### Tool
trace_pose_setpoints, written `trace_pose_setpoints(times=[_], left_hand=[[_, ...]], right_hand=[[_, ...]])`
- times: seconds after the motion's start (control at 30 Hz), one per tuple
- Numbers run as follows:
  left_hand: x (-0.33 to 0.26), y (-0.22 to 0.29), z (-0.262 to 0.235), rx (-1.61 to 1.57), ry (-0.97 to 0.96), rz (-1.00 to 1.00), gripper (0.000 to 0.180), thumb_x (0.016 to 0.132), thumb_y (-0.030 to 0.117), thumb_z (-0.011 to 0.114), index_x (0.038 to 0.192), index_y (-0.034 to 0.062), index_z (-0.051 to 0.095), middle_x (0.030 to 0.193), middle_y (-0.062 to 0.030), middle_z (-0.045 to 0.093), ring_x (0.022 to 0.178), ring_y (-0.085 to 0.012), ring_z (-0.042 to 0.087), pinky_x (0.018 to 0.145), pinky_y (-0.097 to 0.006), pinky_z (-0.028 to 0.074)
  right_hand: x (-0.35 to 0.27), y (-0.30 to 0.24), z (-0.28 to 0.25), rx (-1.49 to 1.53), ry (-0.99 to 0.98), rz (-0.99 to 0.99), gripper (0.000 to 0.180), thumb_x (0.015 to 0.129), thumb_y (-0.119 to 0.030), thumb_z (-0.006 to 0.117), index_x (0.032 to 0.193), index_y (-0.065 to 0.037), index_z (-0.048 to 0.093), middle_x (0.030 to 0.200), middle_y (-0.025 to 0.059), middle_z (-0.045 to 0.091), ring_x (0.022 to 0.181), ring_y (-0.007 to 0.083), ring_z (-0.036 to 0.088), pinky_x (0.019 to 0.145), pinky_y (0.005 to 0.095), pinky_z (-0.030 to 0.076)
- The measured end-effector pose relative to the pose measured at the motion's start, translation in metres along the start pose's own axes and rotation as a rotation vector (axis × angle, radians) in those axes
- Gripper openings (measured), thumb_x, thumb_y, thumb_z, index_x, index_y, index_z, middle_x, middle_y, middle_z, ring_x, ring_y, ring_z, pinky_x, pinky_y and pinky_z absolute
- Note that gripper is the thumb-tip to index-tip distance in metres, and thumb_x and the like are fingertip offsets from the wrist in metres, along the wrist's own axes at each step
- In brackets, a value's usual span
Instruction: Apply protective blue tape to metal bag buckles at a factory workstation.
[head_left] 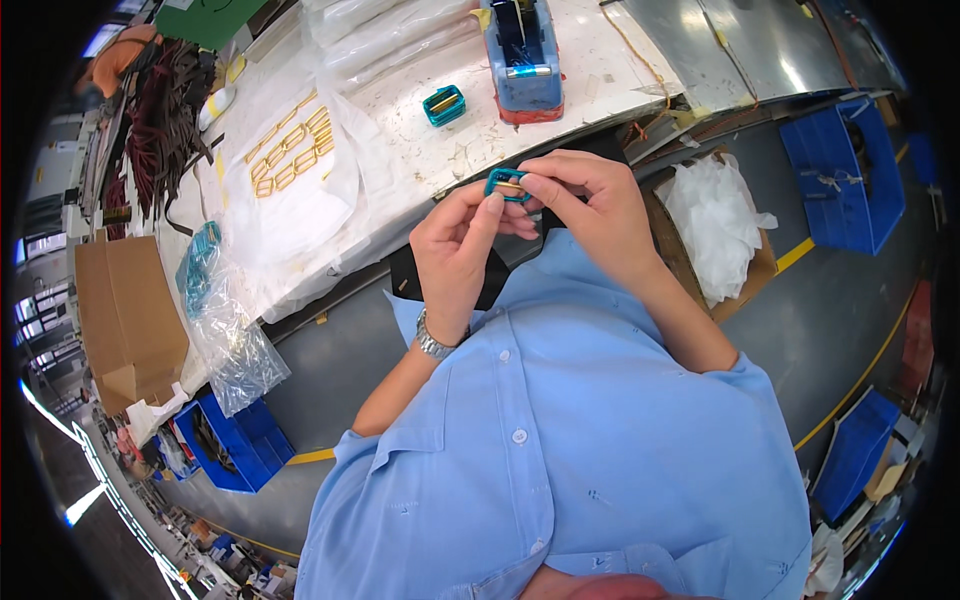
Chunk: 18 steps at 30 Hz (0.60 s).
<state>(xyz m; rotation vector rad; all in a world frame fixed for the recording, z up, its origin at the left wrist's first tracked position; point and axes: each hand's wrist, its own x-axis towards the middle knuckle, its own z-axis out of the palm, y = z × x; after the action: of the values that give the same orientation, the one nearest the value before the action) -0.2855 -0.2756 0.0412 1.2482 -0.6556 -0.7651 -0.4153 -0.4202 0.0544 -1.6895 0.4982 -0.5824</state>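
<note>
A teal rectangular buckle [491,184] with a gold bar across it is held up just off the table's front edge. My left hand [452,243] pinches its left side between thumb and fingers. On its right side, my right hand [598,205] grips it with the thumb and bent fingers. Past my hands on the white table [400,150] lies a small teal stack of similar frames [443,105]. Rows of gold rectangular buckles [292,150] rest on a white sheet [300,215] to the left.
A blue tape dispenser [528,92] stands at the table's front. Plastic-wrapped rolls [385,50] lie behind. At the left hangs a clear bag [238,350] beside a cardboard box [130,320]. A carton of white wrapping [712,225] and a blue bin [845,180] are on the right.
</note>
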Motion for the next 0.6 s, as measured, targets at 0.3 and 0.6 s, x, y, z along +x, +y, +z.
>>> trace_pose_setpoints(times=[0.3, 0.6], left_hand=[[0.028, 0.041, -0.017, 1.075, -0.282, 0.65, 0.045, 0.081, 0.006, 0.085, 0.125, 0.0063, 0.073, 0.117, -0.013, 0.075, 0.101, -0.0339, 0.074, 0.086, -0.04, 0.061], [0.101, 0.028, -0.061, 1.133, 0.044, 0.675, 0.033, 0.089, 0.015, 0.085, 0.12, 0.0064, 0.076, 0.116, -0.0117, 0.078, 0.107, -0.031, 0.074, 0.093, -0.039, 0.057]], right_hand=[[0.009, 0.004, 0.005, -0.001, -0.125, 0.203, 0.015, 0.105, -0.01, 0.071, 0.111, 0.003, 0.077, 0.093, 0.0037, 0.076, 0.08, 0.0075, 0.069, 0.073, 0.0249, 0.057], [-0.007, -0.077, -0.022, 0.479, -0.358, -0.187, 0.027, 0.099, -0.013, 0.075, 0.121, 0.002, 0.078, 0.106, 0.0114, 0.072, 0.083, 0.0135, 0.068, 0.076, 0.0264, 0.054]])
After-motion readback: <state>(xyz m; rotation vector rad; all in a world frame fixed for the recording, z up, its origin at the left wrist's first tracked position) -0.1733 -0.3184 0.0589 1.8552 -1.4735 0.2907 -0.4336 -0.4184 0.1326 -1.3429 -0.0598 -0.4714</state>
